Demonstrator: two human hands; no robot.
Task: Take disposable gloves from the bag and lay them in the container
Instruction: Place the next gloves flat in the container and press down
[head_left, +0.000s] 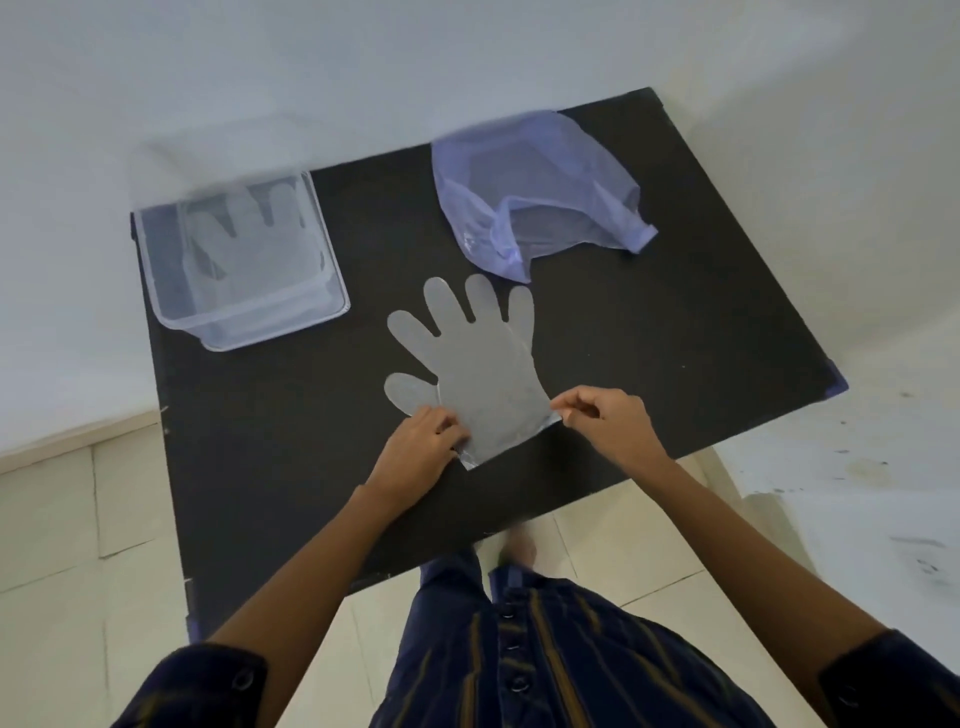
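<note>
Your left hand (423, 447) and right hand (605, 418) each pinch a cuff corner of the glove (478, 364), flat on the dark surface (675, 322), fingers pointing away. Open room all round it. Container (236, 260) far-left w/ another glove inside; bag (535, 202) beyond, apart.

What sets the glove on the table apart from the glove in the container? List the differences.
The glove on the table lies flat on the black table, both hands pinching its cuff; the glove in the container rests untouched inside the clear container. Both are translucent disposable gloves, fingers pointing away from the person.
</note>
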